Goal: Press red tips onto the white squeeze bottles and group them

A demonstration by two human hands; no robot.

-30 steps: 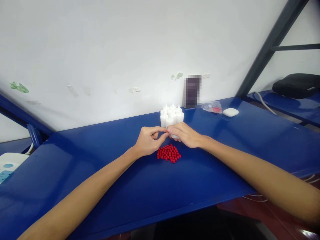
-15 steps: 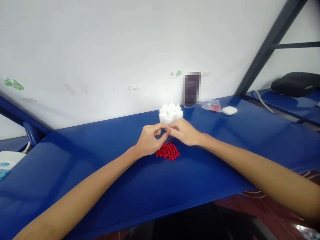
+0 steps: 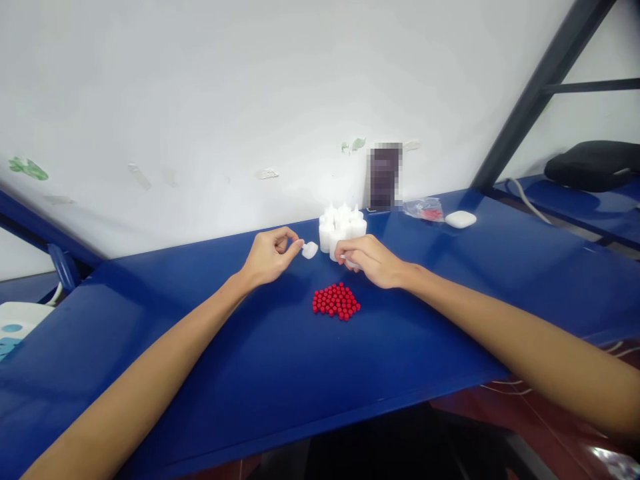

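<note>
On the tabletop (image 3: 260, 380), the caps (image 3: 336, 301) lie before the bottles (image 3: 342, 230); the bag (image 3: 424, 209) lies right of the bottles, the wall (image 3: 200, 120) behind.

A blue tabletop (image 3: 280, 380) carries clustered white bottles (image 3: 343, 228), small red caps (image 3: 336, 301) (bunched nearer the front edge), a blurred dark object (image 3: 384, 179), a clear bag (image 3: 420, 209) and a rounded white object (image 3: 461, 219)
</note>
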